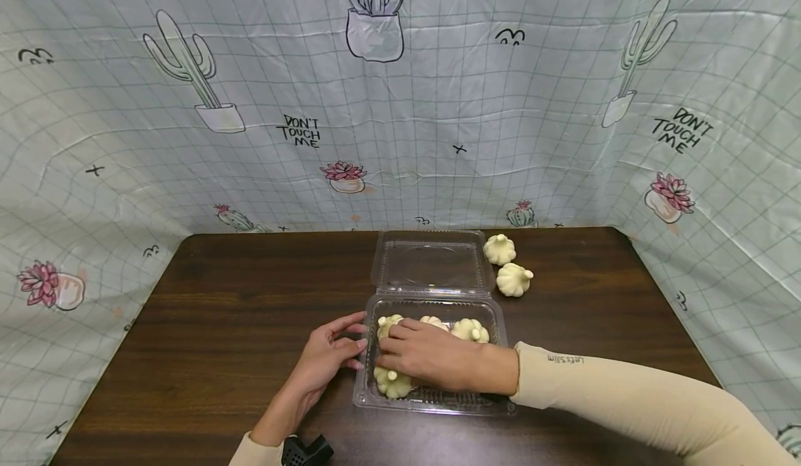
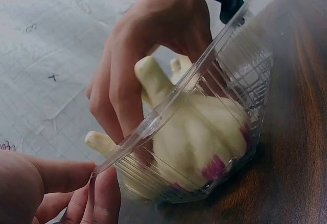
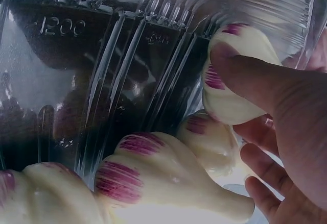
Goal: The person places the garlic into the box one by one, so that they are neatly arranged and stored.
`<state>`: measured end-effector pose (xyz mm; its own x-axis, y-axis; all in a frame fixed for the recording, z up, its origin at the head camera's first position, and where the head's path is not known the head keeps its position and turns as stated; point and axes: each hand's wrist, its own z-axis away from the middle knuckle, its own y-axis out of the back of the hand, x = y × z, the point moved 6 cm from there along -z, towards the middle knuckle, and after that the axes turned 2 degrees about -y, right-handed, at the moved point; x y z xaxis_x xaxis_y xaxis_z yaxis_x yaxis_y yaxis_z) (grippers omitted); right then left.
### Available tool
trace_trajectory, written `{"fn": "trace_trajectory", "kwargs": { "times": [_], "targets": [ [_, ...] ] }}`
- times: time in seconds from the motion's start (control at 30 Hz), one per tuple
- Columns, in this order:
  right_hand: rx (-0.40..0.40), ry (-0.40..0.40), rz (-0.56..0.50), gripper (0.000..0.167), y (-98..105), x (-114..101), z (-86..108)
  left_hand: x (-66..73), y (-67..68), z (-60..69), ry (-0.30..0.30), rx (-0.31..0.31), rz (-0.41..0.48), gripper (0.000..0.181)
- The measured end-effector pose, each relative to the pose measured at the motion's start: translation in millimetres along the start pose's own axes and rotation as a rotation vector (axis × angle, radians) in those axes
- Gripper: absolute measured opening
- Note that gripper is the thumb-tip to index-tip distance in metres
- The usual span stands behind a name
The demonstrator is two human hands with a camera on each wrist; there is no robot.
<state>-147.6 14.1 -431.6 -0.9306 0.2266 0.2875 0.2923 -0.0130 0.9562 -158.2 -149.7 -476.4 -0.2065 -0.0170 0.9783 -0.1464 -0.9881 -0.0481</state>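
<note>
In the head view a clear plastic container point(image 1: 438, 409) lies open on the table, holding several garlic bulbs point(image 1: 471, 330). My left hand point(image 1: 325, 358) is at its left side; the left wrist view shows thumb and fingers point(image 2: 104, 196) pinching the rim. My right hand point(image 1: 432, 355) reaches down inside the container. Seen from the right wrist, its thumb point(image 3: 255, 78) lies across a pale bulb with purple streaks point(image 3: 255, 43), gripped near a corner. Other bulbs point(image 3: 168, 175) lie beside it. From above, the right hand hides part of the contents.
The attached clear lid point(image 1: 432, 261) is folded back on the dark wooden table point(image 1: 250, 299). Two more garlic bulbs point(image 1: 514, 280) sit on the table, right of the lid. A printed grid cloth point(image 1: 400, 125) hangs behind and at both sides.
</note>
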Motion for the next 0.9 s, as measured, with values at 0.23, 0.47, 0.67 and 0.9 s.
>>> {"fn": "trace_trajectory", "kwargs": {
  "times": [0.23, 0.47, 0.67, 0.9],
  "targets": [
    [0.023, 0.007, -0.017, 0.052, 5.0, 3.7, 4.3, 0.6, -0.6, 0.6, 0.003, 0.003, 0.002, 0.054],
    [0.017, -0.048, -0.038, 0.061, 23.2, 13.7, 18.6, 0.9, -1.4, 0.9, -0.006, 0.008, 0.013, 0.054],
    [0.095, -0.127, -0.099, 0.066, 38.6, 32.4, 42.8, 1.1, -1.0, 0.9, -0.007, 0.015, 0.009, 0.053],
    [0.326, -0.263, -0.165, 0.068, 45.9, 65.4, 85.4, 1.0, 0.8, 1.0, -0.003, 0.026, -0.002, 0.053]
  ]
}}
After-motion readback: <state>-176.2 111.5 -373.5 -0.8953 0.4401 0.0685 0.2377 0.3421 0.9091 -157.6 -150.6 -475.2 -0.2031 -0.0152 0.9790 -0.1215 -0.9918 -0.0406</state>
